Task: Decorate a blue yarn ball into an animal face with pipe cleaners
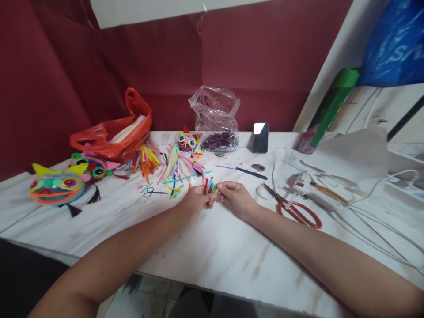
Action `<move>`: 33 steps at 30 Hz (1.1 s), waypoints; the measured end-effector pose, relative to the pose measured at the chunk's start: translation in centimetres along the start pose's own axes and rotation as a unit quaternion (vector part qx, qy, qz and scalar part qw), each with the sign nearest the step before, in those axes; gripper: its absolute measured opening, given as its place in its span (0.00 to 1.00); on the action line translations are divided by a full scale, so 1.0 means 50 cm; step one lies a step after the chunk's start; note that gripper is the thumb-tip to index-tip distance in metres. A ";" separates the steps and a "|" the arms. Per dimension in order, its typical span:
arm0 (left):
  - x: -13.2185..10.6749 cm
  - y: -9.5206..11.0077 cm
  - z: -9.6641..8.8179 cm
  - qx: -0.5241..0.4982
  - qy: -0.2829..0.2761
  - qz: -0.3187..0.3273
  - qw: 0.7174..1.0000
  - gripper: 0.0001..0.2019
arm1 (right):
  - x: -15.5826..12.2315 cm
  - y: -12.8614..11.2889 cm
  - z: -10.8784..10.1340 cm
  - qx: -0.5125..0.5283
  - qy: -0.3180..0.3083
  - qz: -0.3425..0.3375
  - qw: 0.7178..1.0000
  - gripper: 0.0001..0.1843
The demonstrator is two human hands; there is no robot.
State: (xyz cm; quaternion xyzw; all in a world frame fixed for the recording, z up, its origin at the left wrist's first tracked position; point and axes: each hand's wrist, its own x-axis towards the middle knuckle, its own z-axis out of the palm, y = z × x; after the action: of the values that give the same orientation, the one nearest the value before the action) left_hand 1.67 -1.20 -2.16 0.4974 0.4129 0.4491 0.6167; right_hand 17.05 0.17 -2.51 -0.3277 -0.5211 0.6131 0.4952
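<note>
Just above the table, my left hand [198,199] is closed around a small bundle of pipe cleaners [209,185], with red and teal ends sticking up. My right hand [232,196] meets it from the right, thumb and finger pinched at a small yellow end of the bundle. Beyond the hands lies a spread of loose pastel pipe cleaners [180,163], with a long teal one [185,177] across it. A small colourful animal-face figure [187,140] with a red pointed top rests behind them.
Small scissors [154,192] lie left of my hands; large red-handled scissors [298,212] lie right, near white cables [361,212]. A red plastic bag [115,132], a decorated mask-like face [56,185], a clear bag [217,115] and a phone [260,139] stand farther back.
</note>
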 end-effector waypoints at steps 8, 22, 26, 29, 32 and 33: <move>-0.003 0.006 0.000 -0.007 0.027 -0.005 1.000 0.12 | -0.004 -0.010 -0.001 0.018 0.037 0.011 0.999 0.24; -0.005 0.023 0.005 0.269 0.109 0.035 0.956 0.09 | -0.019 -0.002 0.008 -0.167 0.089 -0.037 0.981 0.25; -0.002 0.031 0.009 0.242 0.109 0.016 0.964 0.07 | -0.024 -0.003 0.014 -0.159 0.105 -0.049 0.980 0.24; 0.002 0.027 0.009 0.169 0.093 0.003 0.981 0.05 | -0.020 -0.004 0.013 -0.095 0.098 -0.043 0.990 0.24; 0.003 0.022 0.005 0.139 0.080 0.011 0.987 0.04 | -0.012 -0.006 0.008 -0.028 0.086 -0.022 0.996 0.24; 0.003 0.020 0.002 0.154 0.082 0.019 0.984 0.03 | -0.010 -0.007 0.006 -0.015 0.087 -0.018 0.996 0.24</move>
State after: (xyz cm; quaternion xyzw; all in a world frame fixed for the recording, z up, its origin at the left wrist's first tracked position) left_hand 1.66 -0.95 -1.14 0.5555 0.5171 0.4309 0.4882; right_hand 17.00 -0.38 -2.18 -0.3777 -0.4912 0.5654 0.5444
